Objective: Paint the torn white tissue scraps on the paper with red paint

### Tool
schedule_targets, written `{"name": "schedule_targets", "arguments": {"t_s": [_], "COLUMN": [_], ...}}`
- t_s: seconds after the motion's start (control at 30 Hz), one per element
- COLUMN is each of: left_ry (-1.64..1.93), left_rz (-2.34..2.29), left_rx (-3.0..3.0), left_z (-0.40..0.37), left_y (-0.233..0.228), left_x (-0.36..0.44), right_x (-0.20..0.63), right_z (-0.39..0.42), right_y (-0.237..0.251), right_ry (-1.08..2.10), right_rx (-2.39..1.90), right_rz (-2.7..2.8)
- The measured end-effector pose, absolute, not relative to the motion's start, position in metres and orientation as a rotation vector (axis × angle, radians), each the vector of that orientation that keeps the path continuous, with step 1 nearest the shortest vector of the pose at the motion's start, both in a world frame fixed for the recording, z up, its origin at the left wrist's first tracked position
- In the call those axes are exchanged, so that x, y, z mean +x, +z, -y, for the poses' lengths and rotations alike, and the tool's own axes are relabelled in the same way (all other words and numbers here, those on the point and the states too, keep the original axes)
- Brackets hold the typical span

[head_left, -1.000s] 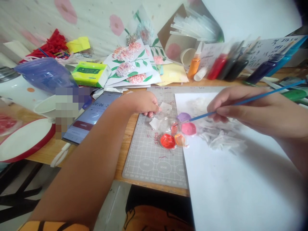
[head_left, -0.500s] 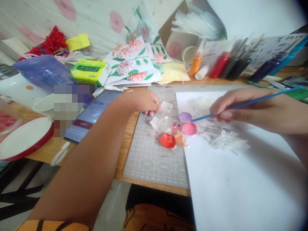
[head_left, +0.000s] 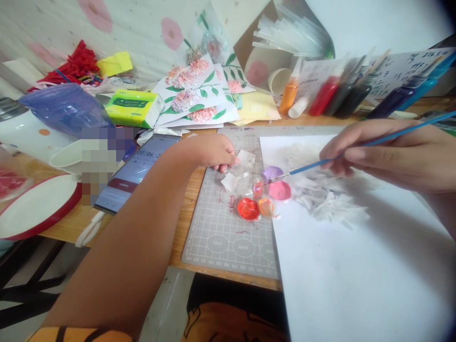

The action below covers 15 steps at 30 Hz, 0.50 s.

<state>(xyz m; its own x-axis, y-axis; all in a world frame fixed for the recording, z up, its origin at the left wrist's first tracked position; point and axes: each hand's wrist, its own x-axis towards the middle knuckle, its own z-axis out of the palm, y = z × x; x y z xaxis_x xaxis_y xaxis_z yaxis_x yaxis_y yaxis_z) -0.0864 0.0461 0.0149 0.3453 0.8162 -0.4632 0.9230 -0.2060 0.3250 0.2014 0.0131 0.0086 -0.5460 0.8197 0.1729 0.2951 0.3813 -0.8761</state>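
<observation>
My right hand (head_left: 388, 149) is closed round a blue-handled paintbrush (head_left: 320, 162). The brush slants down to the left, its tip over the clear plastic paint palette (head_left: 245, 182), by the small orange-smeared middle well. Purple paint (head_left: 273, 173), pink paint (head_left: 280, 190), red paint (head_left: 248, 208) and orange paint (head_left: 266, 207) fill the wells around it. My left hand (head_left: 223, 154) is closed at the palette's far left rim, its fingers pinching there. Two white paper scraps (head_left: 246, 157) lie on the palette's left side, one touching my left thumb.
Under the palette is a grey cutting mat (head_left: 228, 237), with a large white sheet (head_left: 342, 275) and a heap of crumpled paper pieces (head_left: 331, 204) to its right. A phone (head_left: 124, 183) lies left. Paint bottles (head_left: 324, 95) and flower pictures (head_left: 192, 95) line the back.
My right hand has drawn back a little to the right with the paintbrush, and the brush tip has shifted slightly right. My left hand has stayed in place.
</observation>
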Motion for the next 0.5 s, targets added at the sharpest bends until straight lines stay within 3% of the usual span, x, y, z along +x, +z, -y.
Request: {"name": "schedule_targets", "arguments": {"t_s": [0.5], "left_ry": [-0.229], "left_rz": [-1.577], "left_rx": [2.046], "left_z": [-0.0483], "left_y": [0.012], "left_x": [-0.0877], "right_x": [0.1949], "right_z": [-0.0167], "right_y": [0.0046], "right_ry": [1.333], "right_rx": [-0.899], "right_rz": [1.764]}}
